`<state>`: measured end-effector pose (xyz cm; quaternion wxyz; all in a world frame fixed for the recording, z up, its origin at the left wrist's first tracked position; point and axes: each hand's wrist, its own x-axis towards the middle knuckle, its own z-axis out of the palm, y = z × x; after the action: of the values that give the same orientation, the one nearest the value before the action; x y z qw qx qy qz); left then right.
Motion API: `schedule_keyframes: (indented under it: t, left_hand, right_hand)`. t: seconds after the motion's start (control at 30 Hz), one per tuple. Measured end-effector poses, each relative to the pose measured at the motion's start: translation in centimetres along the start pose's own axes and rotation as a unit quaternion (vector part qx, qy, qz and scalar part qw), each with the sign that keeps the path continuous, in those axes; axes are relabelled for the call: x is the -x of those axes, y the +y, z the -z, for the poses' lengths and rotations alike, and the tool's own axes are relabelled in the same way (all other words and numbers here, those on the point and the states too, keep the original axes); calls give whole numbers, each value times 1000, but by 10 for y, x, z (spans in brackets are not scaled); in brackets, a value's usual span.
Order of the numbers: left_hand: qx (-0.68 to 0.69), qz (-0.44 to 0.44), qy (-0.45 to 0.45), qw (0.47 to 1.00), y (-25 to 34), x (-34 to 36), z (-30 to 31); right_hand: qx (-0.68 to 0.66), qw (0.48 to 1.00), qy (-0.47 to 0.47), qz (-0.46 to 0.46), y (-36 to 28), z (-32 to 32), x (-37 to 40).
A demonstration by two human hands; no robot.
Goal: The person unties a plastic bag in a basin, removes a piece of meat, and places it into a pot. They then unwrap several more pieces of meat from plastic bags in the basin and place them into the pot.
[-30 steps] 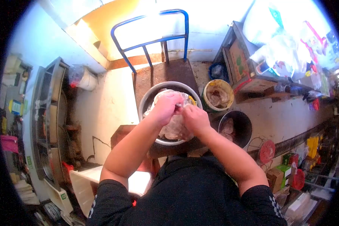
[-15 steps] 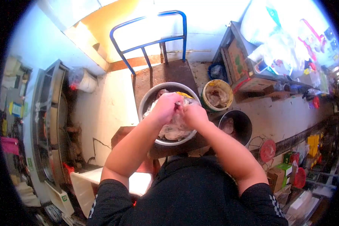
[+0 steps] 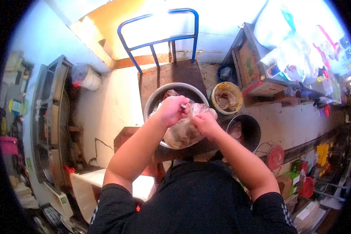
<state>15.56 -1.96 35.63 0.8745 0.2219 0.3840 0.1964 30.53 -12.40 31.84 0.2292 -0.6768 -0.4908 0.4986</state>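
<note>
A wide metal basin (image 3: pixel 150 94) stands on the brown platform of a cart with a blue handle. Above it hangs a clear plastic bag (image 3: pixel 181 134) with pale and brownish contents, covering the basin's near side. My left hand (image 3: pixel 174 110) is closed at the upper left of the bag, with a small shiny object between its fingers that I cannot make out. On the right, my right hand (image 3: pixel 206 124) pinches the bag's edge. More reddish-brown contents show in the basin behind my left hand.
A yellow-rimmed bucket (image 3: pixel 213 102) and a dark pot (image 3: pixel 256 132) stand right of the basin. Beyond them is a wooden cabinet (image 3: pixel 249 62) with plastic bags on top. A white container (image 3: pixel 91 179) is at the lower left, and shelving (image 3: pixel 52 117) lines the left.
My hands have moved slightly apart, my right hand down and to the right. The plastic bag now spreads lower over the basin's near rim. The view has shifted slightly.
</note>
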Motion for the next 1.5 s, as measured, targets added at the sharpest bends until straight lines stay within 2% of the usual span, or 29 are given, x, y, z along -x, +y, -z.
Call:
schedule_keyframes:
  t: [0.03,0.1,0.17,0.2,0.27,0.3,0.33,0.4,0.43,0.47,0.5,0.53,0.6,0.67,0.77,0.83,0.87,0.93,0.97,1.03,1.13,1.2,1.27,1.33,1.5]
  left_hand:
    - [2,-1,0,1000,-5,3,-2]
    - [-176,-101,-91,975,-18,14,-9]
    - [-193,-92,-87,973,-19,20,-11]
    - [-211,-83,-84,970,-18,21,-11]
    - [-213,-76,-78,971,-14,23,-5]
    - [-220,-77,-93,968,-11,23,-2]
    - [-226,-78,-108,965,-8,24,-1]
    - [-215,-80,-107,967,-10,21,2]
    - [-204,-81,-105,970,-12,19,4]
    - [-205,-80,-105,970,-14,17,6]
    - [-207,-82,-106,969,-14,16,7]
    - [-209,-84,-106,968,-14,16,8]
    - [-204,-72,-101,971,-13,22,13]
    - [-197,-63,-94,974,-15,26,16]
    - [-147,-80,-35,985,-26,28,24]
    - [-141,-98,-37,984,-31,27,33]
    - [-138,-101,-34,985,-32,27,38]
    - [-134,-73,-27,988,-32,30,46]
    - [-132,-74,-26,988,-34,32,46]
    - [-126,-73,31,989,-36,38,46]
    - [-75,-108,43,990,-37,34,46]
    - [-87,-124,41,988,-32,36,45]
    - [-101,-139,40,984,-30,40,45]
    - [4,-185,56,981,-31,40,41]
    - [-74,-205,53,975,-17,26,59]
  right_hand:
    - [-26,1000,12,5,8,-4,-2]
    - [-52,998,25,10,11,-4,-1]
    - [21,983,45,179,2,3,10]
    - [22,983,45,179,-5,15,11]
    - [74,983,-160,57,-21,49,5]
    - [-57,986,-156,-29,-25,59,2]
    - [-102,978,-172,-51,-30,71,-9]
    - [5,990,-135,-42,-47,64,-30]
    - [4,990,-134,-42,-53,57,-45]
    - [178,967,-183,-29,-55,46,-62]
    - [346,911,-226,-16,-60,38,-70]
    - [345,911,-226,-16,-62,34,-73]
    - [422,870,-254,13,-64,25,-77]
    - [405,877,-259,-3,-59,14,-85]
    - [414,869,-272,-22,-57,6,-89]
    - [470,829,-249,172,-51,10,-88]
    - [472,827,-252,174,-47,13,-86]
    - [268,914,-167,254,-54,23,-70]
    - [270,913,-169,255,-59,27,-64]
    - [166,965,-131,157,-69,31,-52]
    - [128,977,-87,144,-70,30,-40]
    - [111,981,-92,129,-77,27,-34]
    - [39,983,-75,161,-84,21,-29]
    - [23,984,-77,161,-85,17,-31]
    - [7,981,-75,181,-91,17,-30]
